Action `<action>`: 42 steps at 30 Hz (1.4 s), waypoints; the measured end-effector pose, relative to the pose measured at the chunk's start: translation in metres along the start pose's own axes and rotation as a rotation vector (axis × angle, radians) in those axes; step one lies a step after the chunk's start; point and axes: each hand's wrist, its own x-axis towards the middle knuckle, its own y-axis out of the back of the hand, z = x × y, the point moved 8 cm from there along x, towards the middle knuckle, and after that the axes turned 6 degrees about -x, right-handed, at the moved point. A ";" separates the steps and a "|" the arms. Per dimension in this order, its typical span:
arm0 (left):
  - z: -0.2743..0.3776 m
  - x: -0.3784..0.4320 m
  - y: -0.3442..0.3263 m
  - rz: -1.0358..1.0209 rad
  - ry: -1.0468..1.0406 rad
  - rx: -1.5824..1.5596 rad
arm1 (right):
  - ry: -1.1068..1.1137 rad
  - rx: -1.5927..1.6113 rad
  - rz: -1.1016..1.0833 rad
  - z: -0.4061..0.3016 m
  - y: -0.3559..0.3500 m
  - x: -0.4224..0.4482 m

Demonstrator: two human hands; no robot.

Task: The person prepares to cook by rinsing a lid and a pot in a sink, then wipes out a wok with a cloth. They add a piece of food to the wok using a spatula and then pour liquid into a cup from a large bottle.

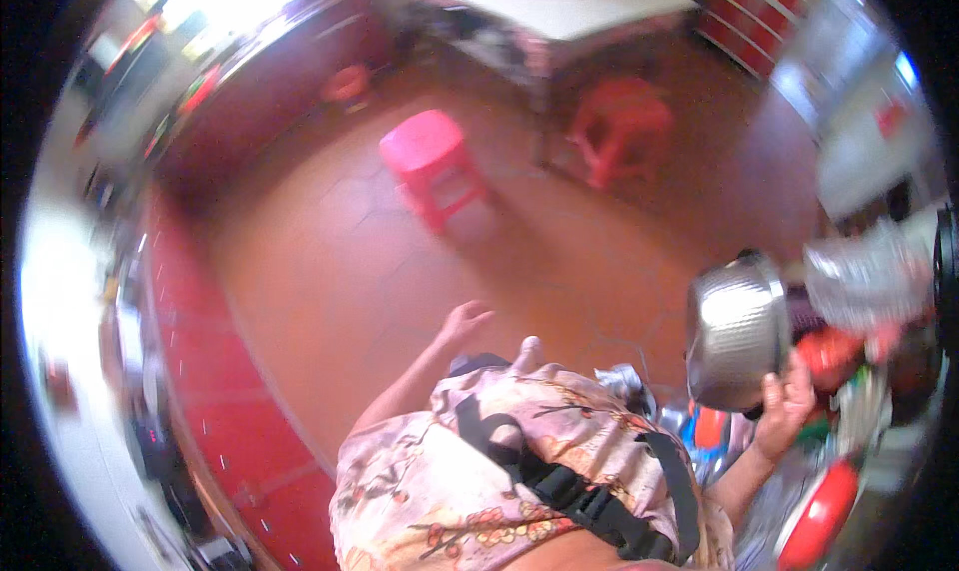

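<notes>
My right hand [787, 400] grips a shiny metal pot [738, 339] by its lower edge, at the right side of the head view. The pot is tilted, with its hammered-looking side wall towards me. Beside it on the right lies a cluster of kitchen things, among them a clear ribbed plastic container [865, 275] and a red-orange item [828, 354]. My left hand [466, 322] hangs in front of my body over the tiled floor. It holds nothing, and its fingers are loosely extended. Whatever the pot contains is hidden.
A pink plastic stool [431, 147] stands on the brown tiled floor [337, 271]. Beyond it are a white-topped table [569, 5] and a red stool [625, 121]. Red cabinets [217, 391] line the left. At lower right lies a glossy red object [820, 511]. Motion blurs the view.
</notes>
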 end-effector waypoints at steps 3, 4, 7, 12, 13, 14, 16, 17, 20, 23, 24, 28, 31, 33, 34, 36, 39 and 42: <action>0.059 -0.083 -0.001 0.059 0.052 -0.388 | 0.166 -0.243 -0.521 -0.051 -0.111 0.013; 0.056 -0.107 0.030 0.015 0.078 -0.466 | 0.340 -0.279 -0.604 -0.096 -0.158 -0.020; 0.020 -0.201 0.088 -0.004 0.177 -0.697 | 0.764 -0.369 -0.878 -0.185 -0.263 -0.120; 0.063 -0.282 0.200 -0.041 0.360 -0.959 | 1.166 -0.495 -1.046 -0.364 -0.390 -0.186; 0.058 -0.299 0.230 -0.105 0.371 -1.046 | 1.173 -0.438 -1.073 -0.380 -0.426 -0.197; 0.055 -0.311 0.255 -0.170 0.380 -1.132 | 1.279 -0.353 -1.083 -0.396 -0.457 -0.211; 0.038 -0.276 0.266 -0.029 0.350 -1.201 | 1.450 -0.313 -1.117 -0.392 -0.495 -0.190; 0.047 -0.231 0.254 0.082 0.266 -1.237 | 1.487 -0.302 -1.125 -0.363 -0.510 -0.149; 0.039 -0.211 0.319 0.228 0.267 -1.245 | 1.493 -0.153 -1.154 -0.352 -0.575 -0.140; 0.023 -0.181 0.305 0.396 0.221 -1.298 | 1.499 -0.016 -1.163 -0.301 -0.602 -0.113; 0.027 -0.170 0.336 0.519 0.154 -1.219 | 1.462 -0.001 -1.213 -0.296 -0.632 -0.101; 0.064 -0.127 0.467 0.957 0.066 -1.017 | 1.326 0.089 -1.134 -0.338 -0.755 -0.022; 0.104 -0.115 0.546 1.152 -0.017 -0.964 | 1.038 0.217 -1.052 -0.356 -0.846 0.052; 0.091 -0.127 0.590 1.317 -0.072 -0.938 | 1.027 0.323 -1.011 -0.357 -0.906 0.089; 0.061 -0.137 0.608 1.429 -0.058 -0.936 | 0.845 0.336 -1.158 -0.354 -0.942 0.102; 0.050 -0.130 0.642 1.525 -0.063 -0.949 | 0.562 0.359 -1.311 -0.345 -1.005 0.128; 0.100 -0.118 0.696 1.537 -0.138 -1.027 | 0.262 0.431 -1.529 -0.345 -1.090 0.138; 0.116 -0.109 0.756 1.567 -0.204 -1.083 | 0.154 0.478 -1.650 -0.356 -1.172 0.116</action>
